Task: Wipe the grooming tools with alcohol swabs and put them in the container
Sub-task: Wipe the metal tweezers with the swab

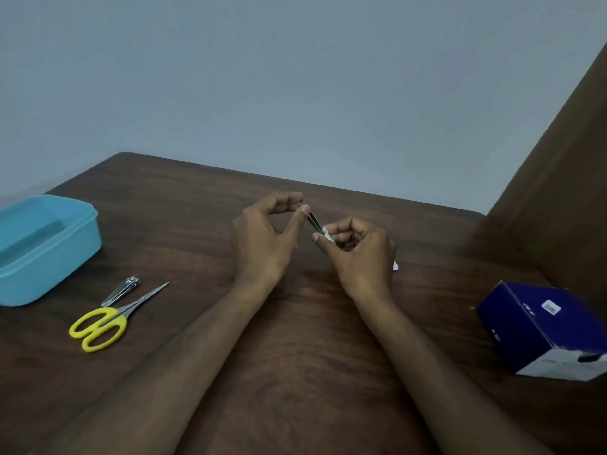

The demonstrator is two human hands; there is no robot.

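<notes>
Pinching tweezers (312, 219) far end: left hand (262, 238). Right hand (358, 254) grips swab (328, 236) around near tip. Long axis slants between hands, above bench (197, 208). Container (65, 257) far left, left hand nearer.

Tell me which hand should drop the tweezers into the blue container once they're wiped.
Probably the left. The left hand already pinches the tweezers and is nearer the blue container at the table's left edge. The right hand is busy holding the swab.
</notes>
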